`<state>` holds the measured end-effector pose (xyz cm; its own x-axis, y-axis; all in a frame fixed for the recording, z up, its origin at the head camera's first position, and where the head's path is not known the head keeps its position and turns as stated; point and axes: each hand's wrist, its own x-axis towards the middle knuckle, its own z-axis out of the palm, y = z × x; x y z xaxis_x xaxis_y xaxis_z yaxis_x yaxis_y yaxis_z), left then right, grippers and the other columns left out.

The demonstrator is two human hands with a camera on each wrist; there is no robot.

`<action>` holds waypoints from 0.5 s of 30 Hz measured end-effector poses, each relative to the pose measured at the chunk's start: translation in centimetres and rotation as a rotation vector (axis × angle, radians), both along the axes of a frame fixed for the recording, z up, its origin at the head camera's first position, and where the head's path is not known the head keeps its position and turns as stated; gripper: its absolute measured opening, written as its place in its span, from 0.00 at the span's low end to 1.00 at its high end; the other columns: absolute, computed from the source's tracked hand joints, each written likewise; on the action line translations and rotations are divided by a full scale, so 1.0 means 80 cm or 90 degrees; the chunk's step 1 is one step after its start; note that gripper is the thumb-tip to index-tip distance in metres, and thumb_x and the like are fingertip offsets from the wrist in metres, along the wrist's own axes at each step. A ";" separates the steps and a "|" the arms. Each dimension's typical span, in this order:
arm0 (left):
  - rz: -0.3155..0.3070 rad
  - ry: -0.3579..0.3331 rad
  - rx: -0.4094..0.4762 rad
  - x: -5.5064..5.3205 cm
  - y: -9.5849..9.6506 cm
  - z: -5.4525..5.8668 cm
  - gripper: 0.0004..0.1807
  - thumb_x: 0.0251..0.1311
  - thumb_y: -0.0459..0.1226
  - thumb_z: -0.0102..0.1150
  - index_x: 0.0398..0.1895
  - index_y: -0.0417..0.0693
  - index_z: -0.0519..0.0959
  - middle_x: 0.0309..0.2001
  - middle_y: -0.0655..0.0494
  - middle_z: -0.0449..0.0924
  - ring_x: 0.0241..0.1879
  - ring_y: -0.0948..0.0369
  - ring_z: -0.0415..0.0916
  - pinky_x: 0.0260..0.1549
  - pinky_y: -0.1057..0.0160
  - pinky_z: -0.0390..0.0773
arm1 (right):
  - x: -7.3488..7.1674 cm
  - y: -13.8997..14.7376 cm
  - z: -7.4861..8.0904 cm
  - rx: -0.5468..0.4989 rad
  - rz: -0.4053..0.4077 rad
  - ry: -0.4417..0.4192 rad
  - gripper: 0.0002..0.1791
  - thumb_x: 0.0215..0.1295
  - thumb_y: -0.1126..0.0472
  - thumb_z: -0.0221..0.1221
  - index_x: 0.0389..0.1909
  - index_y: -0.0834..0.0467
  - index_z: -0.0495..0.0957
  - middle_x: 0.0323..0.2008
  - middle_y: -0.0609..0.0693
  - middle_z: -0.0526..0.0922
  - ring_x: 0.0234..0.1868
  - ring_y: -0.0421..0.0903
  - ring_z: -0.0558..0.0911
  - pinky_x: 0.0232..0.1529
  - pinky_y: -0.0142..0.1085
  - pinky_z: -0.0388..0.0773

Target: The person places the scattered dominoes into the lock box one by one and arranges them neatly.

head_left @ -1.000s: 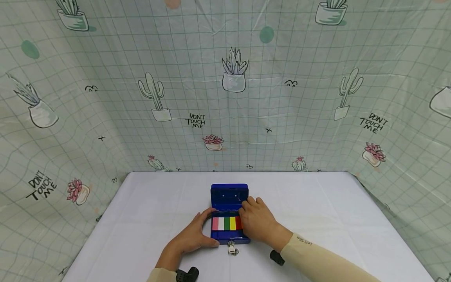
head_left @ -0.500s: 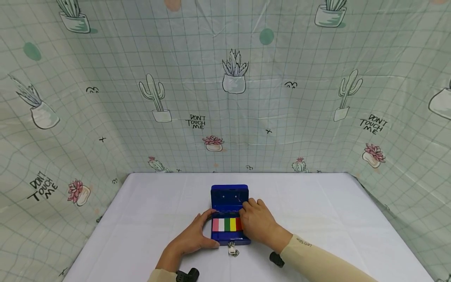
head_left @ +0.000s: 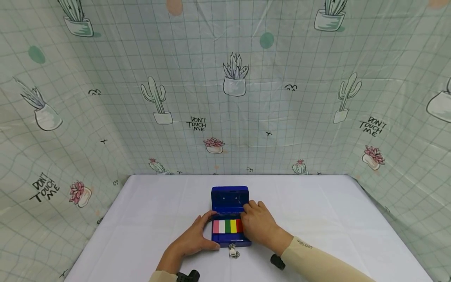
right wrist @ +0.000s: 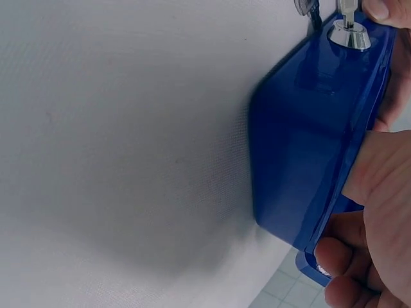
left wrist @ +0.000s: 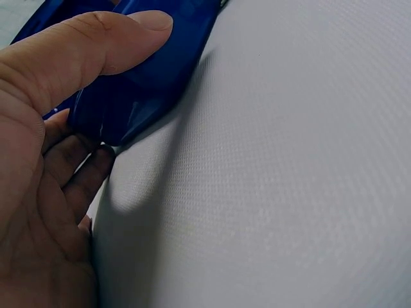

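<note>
A blue metal cash box [head_left: 229, 238] sits on the white table with its lid [head_left: 230, 196] raised toward the back. Inside is a row of coloured blocks [head_left: 227, 226]: pink, white, green, yellow and red. My left hand [head_left: 188, 239] grips the box's left end, thumb at the front wall and fingers at the back, as the left wrist view confirms. At the right end, my right hand [head_left: 260, 223] reaches over the wall into the box, with some fingers curled near the back corner. Its fingertips are hidden, and I cannot tell what they hold.
A silver lock [right wrist: 349, 35] with a key in it is set in the box's front wall, and more keys [head_left: 234, 253] hang from it on the table side. White cloth covers the table [head_left: 155, 203]. Behind stands a grid-patterned curtain [head_left: 267, 90] printed with cacti.
Both hands and the box keep almost the same places. The whole head view has shifted slightly downward. A sliver of orange beside the red block is now mostly covered by my right hand.
</note>
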<state>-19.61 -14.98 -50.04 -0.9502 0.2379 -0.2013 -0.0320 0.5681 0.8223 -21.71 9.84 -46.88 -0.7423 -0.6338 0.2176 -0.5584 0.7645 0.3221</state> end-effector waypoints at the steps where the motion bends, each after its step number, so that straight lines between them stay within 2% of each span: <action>1: 0.000 0.000 -0.001 0.000 0.000 0.000 0.61 0.41 0.46 0.88 0.81 0.63 0.62 0.83 0.44 0.56 0.83 0.32 0.41 0.70 0.18 0.46 | -0.001 0.001 -0.001 -0.003 0.004 0.006 0.16 0.62 0.49 0.71 0.41 0.57 0.89 0.37 0.50 0.84 0.38 0.49 0.73 0.38 0.39 0.71; 8: -0.013 0.012 -0.002 -0.005 -0.003 -0.001 0.60 0.42 0.47 0.87 0.81 0.61 0.62 0.83 0.45 0.57 0.83 0.33 0.41 0.71 0.20 0.46 | -0.003 0.006 -0.006 -0.014 0.018 0.037 0.18 0.62 0.46 0.71 0.42 0.56 0.85 0.34 0.49 0.81 0.37 0.48 0.72 0.37 0.39 0.69; 15: -0.021 0.029 -0.003 -0.007 -0.008 0.001 0.60 0.42 0.47 0.86 0.81 0.61 0.62 0.83 0.45 0.58 0.83 0.32 0.42 0.72 0.21 0.47 | -0.006 0.016 -0.011 -0.068 0.013 0.053 0.28 0.60 0.34 0.70 0.39 0.55 0.77 0.32 0.48 0.75 0.37 0.48 0.69 0.37 0.39 0.62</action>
